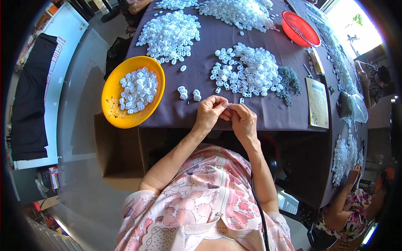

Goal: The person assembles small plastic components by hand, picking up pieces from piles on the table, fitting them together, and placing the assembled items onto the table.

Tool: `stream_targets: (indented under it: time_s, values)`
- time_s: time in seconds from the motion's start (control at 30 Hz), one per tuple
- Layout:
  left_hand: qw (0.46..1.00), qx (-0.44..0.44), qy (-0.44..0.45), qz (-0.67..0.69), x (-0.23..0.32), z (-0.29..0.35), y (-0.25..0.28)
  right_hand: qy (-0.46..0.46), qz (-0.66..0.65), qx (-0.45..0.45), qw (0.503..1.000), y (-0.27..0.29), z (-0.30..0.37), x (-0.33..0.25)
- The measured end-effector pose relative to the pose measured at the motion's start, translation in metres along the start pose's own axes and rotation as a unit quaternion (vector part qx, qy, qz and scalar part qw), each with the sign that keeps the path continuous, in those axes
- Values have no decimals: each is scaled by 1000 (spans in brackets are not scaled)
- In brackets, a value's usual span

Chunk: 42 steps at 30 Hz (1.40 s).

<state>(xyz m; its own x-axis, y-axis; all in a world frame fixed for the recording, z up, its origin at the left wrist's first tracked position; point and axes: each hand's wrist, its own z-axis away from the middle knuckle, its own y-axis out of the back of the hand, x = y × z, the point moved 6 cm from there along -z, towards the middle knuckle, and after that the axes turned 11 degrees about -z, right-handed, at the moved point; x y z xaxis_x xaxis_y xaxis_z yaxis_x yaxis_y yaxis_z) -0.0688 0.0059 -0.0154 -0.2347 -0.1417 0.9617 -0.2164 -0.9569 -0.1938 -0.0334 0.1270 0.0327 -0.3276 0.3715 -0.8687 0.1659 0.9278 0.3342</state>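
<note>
Close to the table's front edge, my left hand [210,109] and my right hand [244,120] meet, fingertips pinched together. Between them is a small white plastic piece [228,106], mostly covered by the fingers. Just beyond lies a heap of white two-holed plastic pieces [255,69], like cord-lock parts. A tangle of small dark grey-green parts [289,81], perhaps springs, touches the heap's right side. Left of my hands sit two little clusters of white pieces [182,92], with a tiny dark bit [188,101] between them.
A yellow bowl [109,93] of white pieces overhangs the table's left corner. More heaps [169,35] cover the far side. A red basket [299,29] and a notepad [317,102] lie right. A cardboard box [117,146] stands below left. Another person's arm [345,196] reaches in at right.
</note>
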Motion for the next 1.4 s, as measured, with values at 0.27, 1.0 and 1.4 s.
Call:
stream_targets:
  time_s: [0.27, 1.0, 1.4]
  values:
    - [1000, 9, -2, 13, -2, -1, 0, 101, 206, -2, 973, 2, 2, -15]
    - [999, 5, -24, -43, 4, 1, -5, -192, -377, 102, 900, 1, 5, 43]
    - [999, 27, -13, -45, 4, 2, -4, -169, -294, 64, 939, -3, 5, 34]
